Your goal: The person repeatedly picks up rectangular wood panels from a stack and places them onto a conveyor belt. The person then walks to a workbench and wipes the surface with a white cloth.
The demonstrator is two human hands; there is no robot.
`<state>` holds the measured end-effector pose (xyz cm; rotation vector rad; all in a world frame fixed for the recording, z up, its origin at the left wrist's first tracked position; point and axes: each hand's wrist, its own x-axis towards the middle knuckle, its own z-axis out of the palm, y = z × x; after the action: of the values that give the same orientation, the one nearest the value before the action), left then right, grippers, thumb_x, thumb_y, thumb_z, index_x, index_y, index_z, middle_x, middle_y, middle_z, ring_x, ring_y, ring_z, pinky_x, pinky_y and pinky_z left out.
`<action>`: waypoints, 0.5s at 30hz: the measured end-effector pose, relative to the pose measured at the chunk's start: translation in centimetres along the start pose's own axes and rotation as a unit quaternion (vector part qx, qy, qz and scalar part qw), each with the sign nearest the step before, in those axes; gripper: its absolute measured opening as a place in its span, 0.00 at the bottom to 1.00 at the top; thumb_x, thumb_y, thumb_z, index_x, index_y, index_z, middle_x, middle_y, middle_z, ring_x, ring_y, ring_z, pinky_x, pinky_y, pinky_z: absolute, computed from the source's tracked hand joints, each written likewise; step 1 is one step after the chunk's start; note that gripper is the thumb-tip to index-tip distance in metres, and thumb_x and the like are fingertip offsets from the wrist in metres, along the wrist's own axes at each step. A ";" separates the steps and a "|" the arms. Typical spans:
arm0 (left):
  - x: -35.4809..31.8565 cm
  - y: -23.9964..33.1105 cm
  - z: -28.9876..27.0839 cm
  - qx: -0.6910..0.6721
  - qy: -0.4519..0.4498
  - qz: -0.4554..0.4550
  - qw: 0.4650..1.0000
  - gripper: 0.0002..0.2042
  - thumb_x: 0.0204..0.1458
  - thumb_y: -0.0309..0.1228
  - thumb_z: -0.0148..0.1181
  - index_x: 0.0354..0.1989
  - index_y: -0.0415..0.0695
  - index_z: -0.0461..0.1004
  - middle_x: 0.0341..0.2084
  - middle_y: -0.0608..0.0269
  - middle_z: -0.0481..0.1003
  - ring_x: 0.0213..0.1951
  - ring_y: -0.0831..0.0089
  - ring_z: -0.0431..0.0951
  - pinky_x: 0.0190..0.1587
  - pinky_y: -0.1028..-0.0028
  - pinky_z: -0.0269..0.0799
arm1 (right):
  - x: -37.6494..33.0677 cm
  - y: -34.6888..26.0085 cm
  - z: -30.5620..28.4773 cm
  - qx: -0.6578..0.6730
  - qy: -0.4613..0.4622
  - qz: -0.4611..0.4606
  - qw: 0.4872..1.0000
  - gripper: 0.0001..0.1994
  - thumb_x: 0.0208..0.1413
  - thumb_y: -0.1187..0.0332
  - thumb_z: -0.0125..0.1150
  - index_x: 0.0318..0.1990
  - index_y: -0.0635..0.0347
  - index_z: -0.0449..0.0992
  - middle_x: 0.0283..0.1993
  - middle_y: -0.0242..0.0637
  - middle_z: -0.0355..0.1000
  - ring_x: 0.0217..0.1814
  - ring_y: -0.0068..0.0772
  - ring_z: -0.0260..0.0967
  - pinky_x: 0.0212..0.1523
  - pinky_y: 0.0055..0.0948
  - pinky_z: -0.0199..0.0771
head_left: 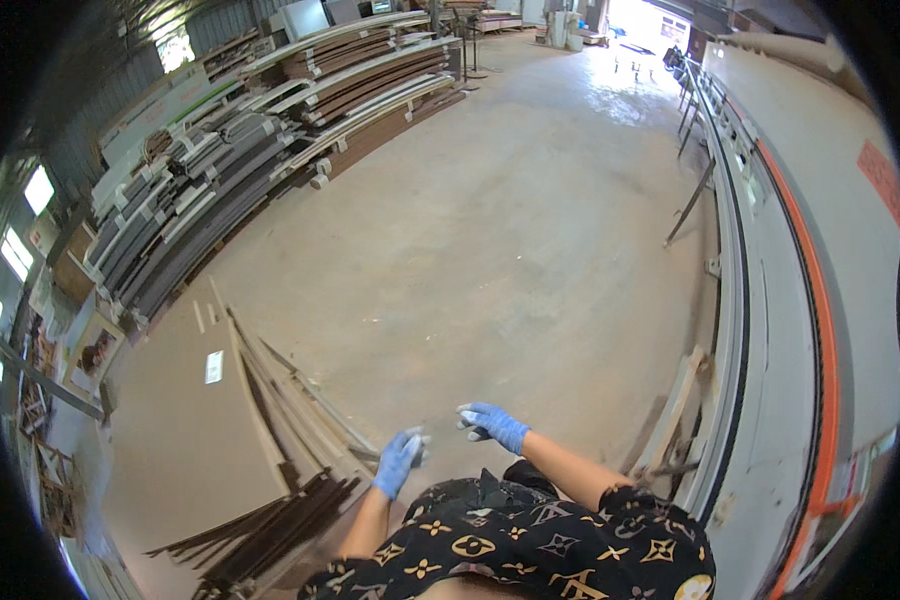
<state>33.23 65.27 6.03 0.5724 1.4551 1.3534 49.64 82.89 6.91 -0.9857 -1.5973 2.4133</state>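
My left hand (400, 463), in a blue work glove with pale fingertips, hovers in front of my body with its fingers apart. Slightly farther right, my right hand (494, 424) wears a matching glove. Its fingers are loosely bent and separated. Neither hand shows anything in it, and a gap lies between them. Closest to my left hand are long thin strips (295, 395), leaning beside a stack of large light-brown panels (175, 430) with a white label (214, 367) on top. Dark brown strips (290, 525) lie at the near end of that stack.
Piles of long wrapped profiles (200, 195) and brown boards (370, 75) line the left wall. A long machine (770, 250) with an orange strip (820, 340) runs along the right, its slanted legs (690, 203) reaching the concrete floor (470, 240). Pale wood pieces (675, 415) lean near its base.
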 end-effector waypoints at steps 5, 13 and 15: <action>17.1 -10.3 1.9 0.219 0.135 0.010 0.966 0.13 0.51 0.40 0.52 0.40 0.46 0.71 0.29 0.63 0.73 0.26 0.77 0.72 0.27 0.76 0.68 | 0.7 -7.0 -12.8 0.034 0.073 0.012 0.997 0.18 0.53 0.59 0.53 0.50 0.55 0.67 0.39 0.32 0.71 0.28 0.19 0.65 0.32 0.19 0.69; 24.1 -19.1 -1.5 0.282 0.087 -0.374 0.879 0.16 0.50 0.44 0.47 0.32 0.43 0.69 0.20 0.59 0.70 0.21 0.68 0.71 0.20 0.68 0.64 | 11.9 -16.2 -32.9 0.091 0.099 0.008 0.991 0.19 0.53 0.58 0.52 0.49 0.56 0.67 0.37 0.33 0.71 0.27 0.20 0.67 0.33 0.20 0.70; 28.1 -18.3 -1.1 0.354 0.060 -0.395 0.845 0.15 0.50 0.42 0.47 0.32 0.43 0.69 0.20 0.57 0.71 0.22 0.66 0.71 0.21 0.66 0.65 | 16.5 -17.8 -39.3 0.126 0.100 0.011 0.987 0.19 0.53 0.58 0.52 0.49 0.57 0.66 0.37 0.32 0.71 0.27 0.19 0.67 0.33 0.20 0.70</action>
<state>27.28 84.34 -20.86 0.2605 1.9909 0.1757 53.52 128.82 4.66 -1.1580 -1.1895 2.3651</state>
